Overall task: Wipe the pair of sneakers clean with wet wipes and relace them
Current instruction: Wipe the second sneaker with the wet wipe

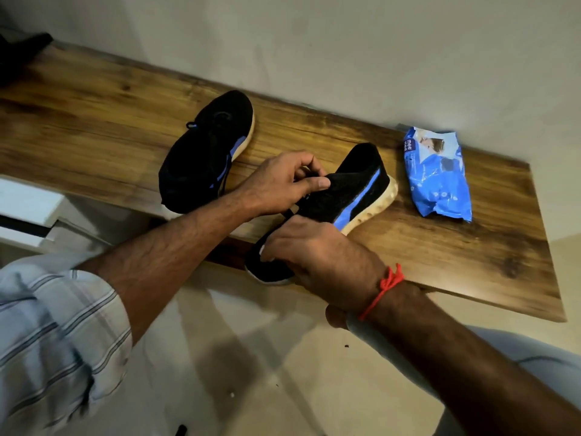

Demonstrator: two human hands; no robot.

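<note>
Lace work was under way: the left hand (283, 180) pinched the near black blue-striped sneaker's (342, 196) lace, the right hand (311, 250) gripped its heel; unthreading eyelets likely followed.

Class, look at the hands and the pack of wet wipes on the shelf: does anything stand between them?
Yes, partly. The sneaker that both hands grip lies between the left hand and the wet wipes pack. From the right hand, only bare wooden shelf lies toward the pack.
</note>
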